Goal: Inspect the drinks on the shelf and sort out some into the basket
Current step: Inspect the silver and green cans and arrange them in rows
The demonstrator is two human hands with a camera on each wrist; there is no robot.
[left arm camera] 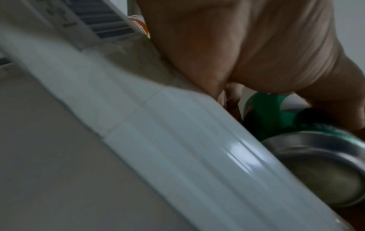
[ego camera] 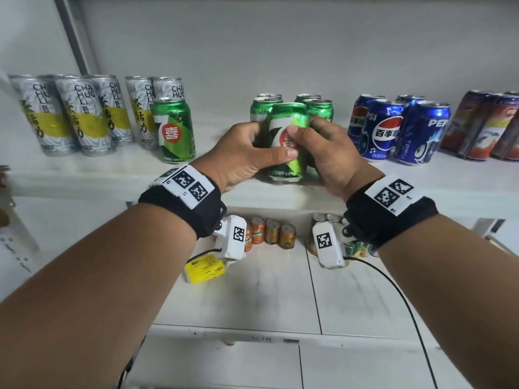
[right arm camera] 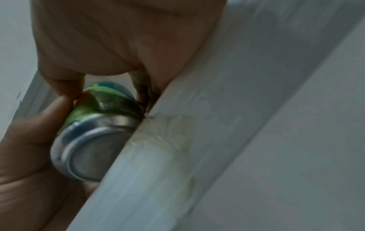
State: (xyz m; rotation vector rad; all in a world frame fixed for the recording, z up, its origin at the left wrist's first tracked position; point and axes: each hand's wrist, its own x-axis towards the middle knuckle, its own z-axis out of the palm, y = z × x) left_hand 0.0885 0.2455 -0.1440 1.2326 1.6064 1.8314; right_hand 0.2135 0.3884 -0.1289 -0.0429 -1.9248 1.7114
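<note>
A green 7-Up can (ego camera: 289, 127) is tilted at the front of the white shelf (ego camera: 112, 175), held between both hands. My left hand (ego camera: 252, 153) grips its left side, thumb across the label. My right hand (ego camera: 317, 147) grips its right side, thumb on the front. From the left wrist view the can's silver base (left arm camera: 324, 168) shows past the shelf edge (left arm camera: 177, 140), under the left hand (left arm camera: 256, 54). In the right wrist view the can base (right arm camera: 92, 150) sits between my right hand (right arm camera: 118, 46) and the other hand's thumb. No basket is in view.
More green cans (ego camera: 317, 108) stand behind the held one and another (ego camera: 174, 130) to its left. Tall silver-yellow cans (ego camera: 70, 113) fill the left, blue Pepsi cans (ego camera: 398, 130) and red cans (ego camera: 488, 127) the right. The lower shelf holds small orange cans (ego camera: 272, 231) and a yellow box (ego camera: 205, 269).
</note>
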